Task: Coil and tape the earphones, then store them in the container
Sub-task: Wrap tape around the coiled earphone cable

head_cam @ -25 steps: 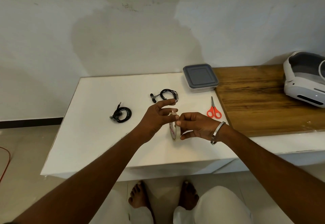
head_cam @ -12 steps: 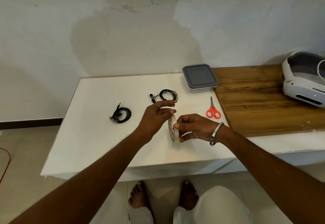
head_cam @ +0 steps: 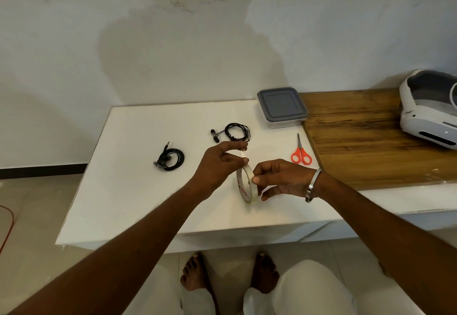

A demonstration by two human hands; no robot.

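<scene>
Peeling tape free for the coiled earphones

Nearest, the right hand (head_cam: 282, 178) pinches the tape roll (head_cam: 244, 183) on edge above the worktop (head_cam: 138, 191); the left hand (head_cam: 220, 164) pinches its loose end. Beyond lie two coiled earphones (head_cam: 170, 158) (head_cam: 235, 133), light, limp and springy, best taken across the bundled loops. Farthest, the container (head_cam: 282, 107) sits lidded.

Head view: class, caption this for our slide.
Right hand holds a clear tape roll; left hand pinches its end, two coiled black earphones behind.

Plain home room: white table (head_cam: 138, 191), wooden counter (head_cam: 358, 136), tiled floor (head_cam: 32, 228), bare feet (head_cam: 195, 275).
</scene>
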